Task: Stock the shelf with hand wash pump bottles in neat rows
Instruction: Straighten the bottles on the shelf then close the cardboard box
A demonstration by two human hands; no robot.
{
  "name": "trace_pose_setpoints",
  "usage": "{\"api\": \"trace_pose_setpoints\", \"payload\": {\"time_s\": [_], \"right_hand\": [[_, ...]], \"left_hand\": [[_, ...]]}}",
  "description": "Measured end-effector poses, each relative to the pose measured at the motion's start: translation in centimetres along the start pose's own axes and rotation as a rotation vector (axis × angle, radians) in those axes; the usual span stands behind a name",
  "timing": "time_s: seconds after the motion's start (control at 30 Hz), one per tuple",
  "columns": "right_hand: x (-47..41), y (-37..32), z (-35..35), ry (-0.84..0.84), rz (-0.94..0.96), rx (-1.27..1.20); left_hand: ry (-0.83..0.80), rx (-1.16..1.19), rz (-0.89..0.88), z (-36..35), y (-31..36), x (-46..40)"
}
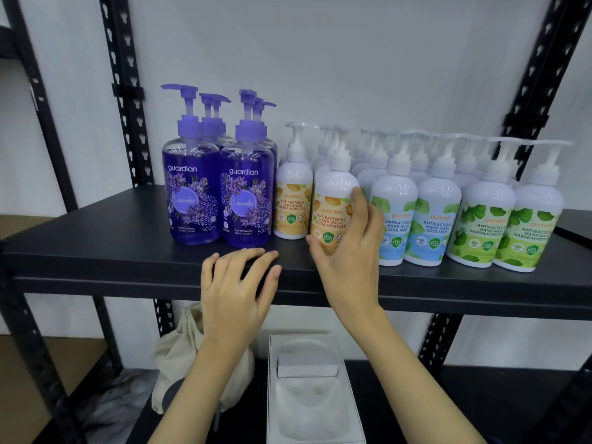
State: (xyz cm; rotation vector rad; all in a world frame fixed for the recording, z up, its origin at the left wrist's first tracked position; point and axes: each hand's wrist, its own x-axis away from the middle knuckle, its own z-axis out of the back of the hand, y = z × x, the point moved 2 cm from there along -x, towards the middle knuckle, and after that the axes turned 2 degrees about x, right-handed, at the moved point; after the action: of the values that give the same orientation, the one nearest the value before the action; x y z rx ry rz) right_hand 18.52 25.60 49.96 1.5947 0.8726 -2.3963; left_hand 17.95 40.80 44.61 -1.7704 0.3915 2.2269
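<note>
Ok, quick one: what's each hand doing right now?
Left hand: open, resting flat on the shelf edge, holding nothing.
Right hand: closed around the orange-label bottle.

On the black shelf (96, 238) the pump bottles stand upright in rows running front to back. At the left are two rows of tall, clear purple Lavender bottles (192, 193) with purple pumps. Next come two rows of smaller white bottles with orange Ultra Moisture labels; the left front orange bottle (293, 200) sits further back, while the right front orange bottle (333, 206) stands nearer the shelf edge, labels facing forward. Beside them are two rows of white blue-labelled Cool Mint bottles (395, 219), then two rows of white green-labelled Maximum Protection bottles (487, 225), all with white pumps, packed touching.
</note>
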Motion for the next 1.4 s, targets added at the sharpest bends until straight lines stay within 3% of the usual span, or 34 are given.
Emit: {"api": "trace_pose_setpoints", "payload": {"time_s": [0.73,1.13,1.4], "right_hand": [[0.3,0.0,-0.2,0.018,-0.001,0.120],[0.2,0.0,0.2,0.021,-0.002,0.027],[1.4,-3.0,1.4,-0.136,0.246,0.101]], "left_hand": [[-0.016,0.008,0.006,0.1,0.0,0.0],[-0.043,0.027,0.023,0.4,0.1,-0.2],[-0.310,0.061,0.108,3.2,0.0,-1.4]]}}
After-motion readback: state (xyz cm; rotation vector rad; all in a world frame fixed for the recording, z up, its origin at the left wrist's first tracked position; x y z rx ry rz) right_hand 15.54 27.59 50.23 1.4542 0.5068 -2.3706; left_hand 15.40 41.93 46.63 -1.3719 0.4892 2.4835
